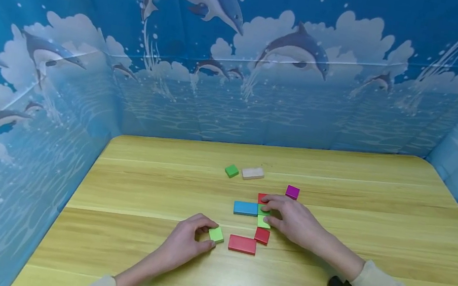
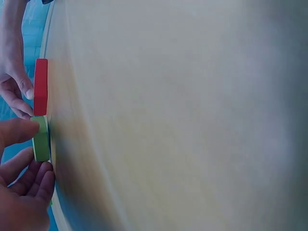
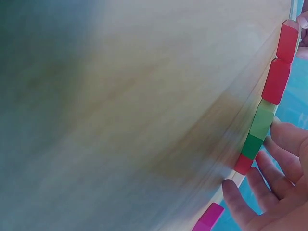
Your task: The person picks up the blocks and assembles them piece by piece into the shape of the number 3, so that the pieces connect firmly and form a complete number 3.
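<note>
My left hand (image 1: pixel 187 239) pinches a light green block (image 1: pixel 216 234) between thumb and fingers, close to the table. In the left wrist view that green block (image 2: pixel 41 139) stands end to end with a red block. Fairly straight, spread fingers of my right hand (image 1: pixel 299 224) rest on a short column of blocks. It runs from a partly covered red block (image 1: pixel 262 198) through a green block (image 1: pixel 263 209) to a light green block (image 1: pixel 263 221), with the thumb at the last one. A blue block (image 1: pixel 245 208) lies against the green one's left side.
Below the column lies a small red block (image 1: pixel 262 236), with a longer red block (image 1: pixel 242 244) to its lower left. Farther back are a green block (image 1: pixel 231 171), a pale wooden block (image 1: pixel 253 173) and a purple block (image 1: pixel 292 192). A dolphin-print curtain (image 1: pixel 216 111) borders the table (image 1: pixel 381 202).
</note>
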Demonstrator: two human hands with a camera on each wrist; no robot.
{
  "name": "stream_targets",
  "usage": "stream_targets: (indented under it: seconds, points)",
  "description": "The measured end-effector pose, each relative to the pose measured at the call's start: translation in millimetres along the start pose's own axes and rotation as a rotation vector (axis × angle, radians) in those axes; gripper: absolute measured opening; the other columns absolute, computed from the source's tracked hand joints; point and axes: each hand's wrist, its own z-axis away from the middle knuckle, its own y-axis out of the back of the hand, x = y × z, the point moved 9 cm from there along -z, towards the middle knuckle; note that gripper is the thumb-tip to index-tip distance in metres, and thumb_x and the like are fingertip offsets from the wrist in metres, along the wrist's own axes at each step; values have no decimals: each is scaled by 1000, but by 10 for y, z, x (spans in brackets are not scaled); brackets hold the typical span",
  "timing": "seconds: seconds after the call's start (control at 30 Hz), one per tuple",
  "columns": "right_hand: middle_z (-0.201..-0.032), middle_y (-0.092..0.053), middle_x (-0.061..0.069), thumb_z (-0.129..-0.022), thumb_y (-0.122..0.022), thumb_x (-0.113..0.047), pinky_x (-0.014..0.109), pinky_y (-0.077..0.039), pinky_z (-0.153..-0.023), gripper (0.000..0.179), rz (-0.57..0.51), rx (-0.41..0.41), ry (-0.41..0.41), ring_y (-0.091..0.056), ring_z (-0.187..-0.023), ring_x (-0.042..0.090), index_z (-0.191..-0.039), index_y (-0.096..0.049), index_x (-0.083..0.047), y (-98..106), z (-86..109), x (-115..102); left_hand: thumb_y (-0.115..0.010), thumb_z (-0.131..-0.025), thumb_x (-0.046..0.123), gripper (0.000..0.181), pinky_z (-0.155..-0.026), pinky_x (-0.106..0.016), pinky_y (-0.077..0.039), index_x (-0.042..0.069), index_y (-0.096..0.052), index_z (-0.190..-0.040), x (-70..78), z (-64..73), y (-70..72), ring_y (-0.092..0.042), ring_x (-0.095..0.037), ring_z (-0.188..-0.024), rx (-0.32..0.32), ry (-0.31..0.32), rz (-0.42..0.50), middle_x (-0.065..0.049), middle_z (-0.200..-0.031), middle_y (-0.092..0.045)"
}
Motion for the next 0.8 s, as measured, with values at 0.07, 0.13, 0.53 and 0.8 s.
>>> stream_targets:
  seconds: [0.07, 0.13, 0.53, 0.8]
  points:
    - [-126, -56, -2, -83, -71, -20, 45, -42, -94, 28, -2, -1, -1, -48, -120, 23, -110, -69, -14, -4, -1, 3, -76, -78, 16, 32, -77, -27, -48, 15, -66, -108, 5, -11, 2, -55, -12, -88, 6, 7, -1, 8, -98, -59]
    - [-126, -56, -2, -83, -72, -20, 44, -42, -94, 28, -4, 1, -3, -48, -120, 23, -110, -70, -13, -5, -5, 6, -76, -78, 16, 32, -77, -26, -48, 15, -66, -109, 10, -20, -4, -55, -12, -88, 7, 13, 0, 9, -98, -59]
    - [-126, -56, -2, -83, -72, -22, 45, -42, -94, 29, 7, 3, -4, -48, -120, 24, -111, -70, -14, -12, -9, 4, -76, -78, 13, 32, -76, -27, -48, 12, -66, -108, 39, -66, -61, -54, -13, -86, 3, 16, 3, 6, -96, -59]
    - [-126, -56, -2, -83, -72, -21, 46, -42, -94, 29, 8, 2, -8, -47, -121, 24, -111, -69, -14, -9, -5, 6, -77, -78, 15, 32, -75, -27, -47, 11, -66, -108, 34, -74, -69, -54, -13, -86, 18, 10, 3, 6, -95, -59]
